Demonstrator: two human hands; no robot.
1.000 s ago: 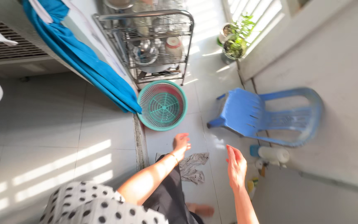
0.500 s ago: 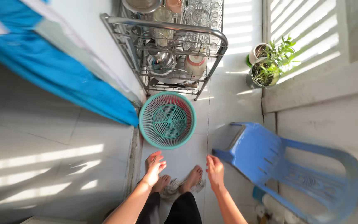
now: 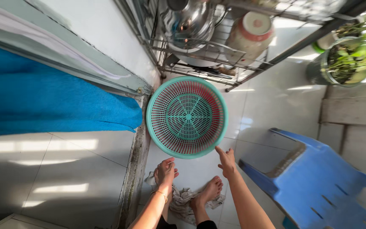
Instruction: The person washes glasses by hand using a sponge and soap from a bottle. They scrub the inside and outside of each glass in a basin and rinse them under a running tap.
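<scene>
Teal plastic basket [image 3: 187,117], round and slatted with a red one nested inside, sits on the pale tiled floor [image 3: 272,101] at the frame's centre. Right hand [image 3: 226,161] is at the basket's 5 o'clock, fingers loosely spread, forefinger at the rim, holding nothing. Left hand [image 3: 165,171] hovers at its 7 o'clock, open and empty, near but apart. At 12 o'clock stands a metal dish rack [image 3: 217,38]; blue plastic chair [image 3: 318,182] at 4 o'clock; blue curtain [image 3: 43,101] at 9 o'clock. Grey rag [image 3: 182,202] lies under bare feet.
</scene>
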